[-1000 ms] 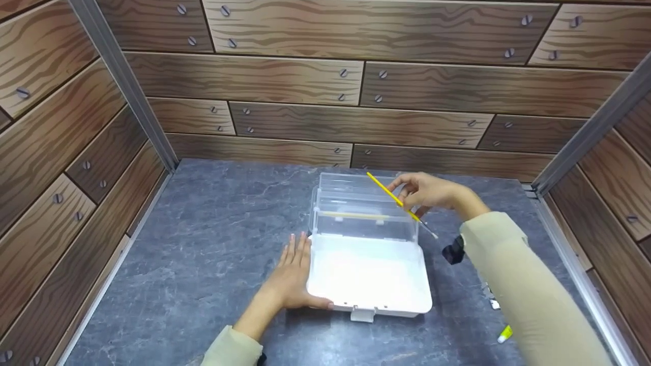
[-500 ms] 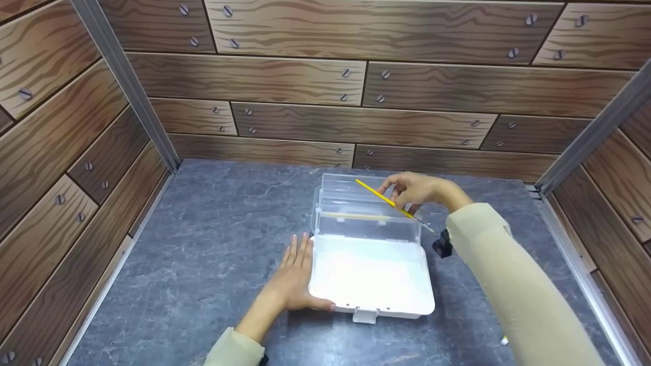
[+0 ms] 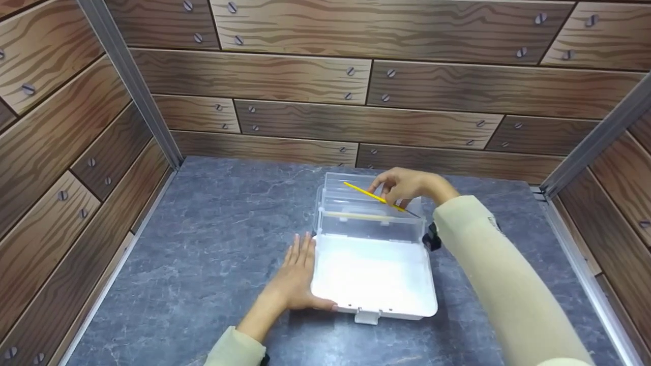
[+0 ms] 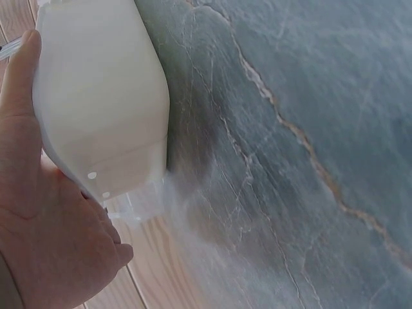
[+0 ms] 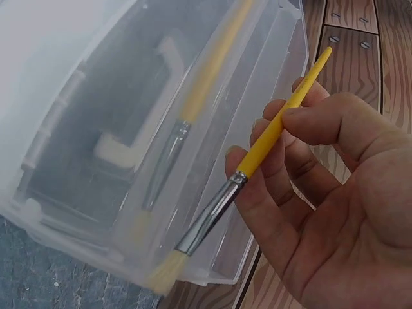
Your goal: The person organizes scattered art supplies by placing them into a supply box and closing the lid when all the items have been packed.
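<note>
A white plastic box (image 3: pixel 374 277) stands with its clear compartment lid (image 3: pixel 356 227) swung back behind it. My left hand (image 3: pixel 290 284) rests along the box's left side, fingers straight, thumb on the front edge. Over the lid, my right hand (image 3: pixel 405 185) pinches a yellow paintbrush (image 5: pixel 264 141) between thumb and fingers. Its pale bristles (image 5: pixel 168 271) point down toward the lid's right end in the right wrist view. Another yellow paintbrush (image 5: pixel 209 77) shows through the clear plastic, lying lengthwise in a lid compartment.
The box sits on a dark grey marbled table (image 3: pixel 218 229). Wood-patterned walls (image 3: pixel 305 81) with grey metal posts (image 3: pixel 127 76) enclose the back and both sides. A white latch (image 3: pixel 366 317) sticks out from the box's front.
My right hand has moved left with the paintbrush, further over the lid, and the brush lies flatter. My left hand keeps its place on the box. The right sleeve now covers a small yellow-green item.
</note>
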Available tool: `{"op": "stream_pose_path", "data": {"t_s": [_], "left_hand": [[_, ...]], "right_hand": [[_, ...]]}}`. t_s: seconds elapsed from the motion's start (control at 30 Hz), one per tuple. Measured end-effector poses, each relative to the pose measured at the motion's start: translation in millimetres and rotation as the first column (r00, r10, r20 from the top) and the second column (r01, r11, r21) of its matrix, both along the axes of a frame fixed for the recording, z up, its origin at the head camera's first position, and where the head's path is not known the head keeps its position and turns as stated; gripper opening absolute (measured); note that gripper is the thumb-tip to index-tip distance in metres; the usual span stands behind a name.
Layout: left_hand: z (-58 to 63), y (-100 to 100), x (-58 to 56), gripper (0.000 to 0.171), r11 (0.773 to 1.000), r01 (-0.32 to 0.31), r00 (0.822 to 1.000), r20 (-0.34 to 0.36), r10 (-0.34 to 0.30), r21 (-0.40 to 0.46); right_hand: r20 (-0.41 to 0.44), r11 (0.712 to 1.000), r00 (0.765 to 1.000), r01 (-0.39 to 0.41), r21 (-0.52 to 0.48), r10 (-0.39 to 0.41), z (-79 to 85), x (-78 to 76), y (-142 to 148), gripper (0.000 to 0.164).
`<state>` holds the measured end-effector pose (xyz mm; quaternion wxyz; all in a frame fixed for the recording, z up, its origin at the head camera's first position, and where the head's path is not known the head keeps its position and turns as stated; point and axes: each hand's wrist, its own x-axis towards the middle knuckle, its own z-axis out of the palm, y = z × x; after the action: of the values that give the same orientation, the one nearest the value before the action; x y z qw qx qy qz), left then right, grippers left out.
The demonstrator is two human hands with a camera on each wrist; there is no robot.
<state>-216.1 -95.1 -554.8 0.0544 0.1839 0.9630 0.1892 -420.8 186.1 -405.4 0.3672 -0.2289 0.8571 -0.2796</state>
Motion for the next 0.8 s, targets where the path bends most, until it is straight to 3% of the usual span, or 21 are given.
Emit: {"op": "stream_pose_path", "data": {"t_s": [0.53,0.8], "left_hand": [[-2.1,0.6,-0.2,0.154,1.0,-0.002,1.0,-0.012,0.002,-0.017],[-1.8,-0.4,-0.1,0.153,1.0,-0.006,1.0,-0.019,0.006,-0.019]], "right_hand": [[-0.125,0.991,0.987,-0.091,0.094,0.102,2.0,6.2,-16.1,0.049],[-0.255,0.972,0.946,-0.157,0.177,0.199,-1.0,8.0,-23.1,0.038]]}}
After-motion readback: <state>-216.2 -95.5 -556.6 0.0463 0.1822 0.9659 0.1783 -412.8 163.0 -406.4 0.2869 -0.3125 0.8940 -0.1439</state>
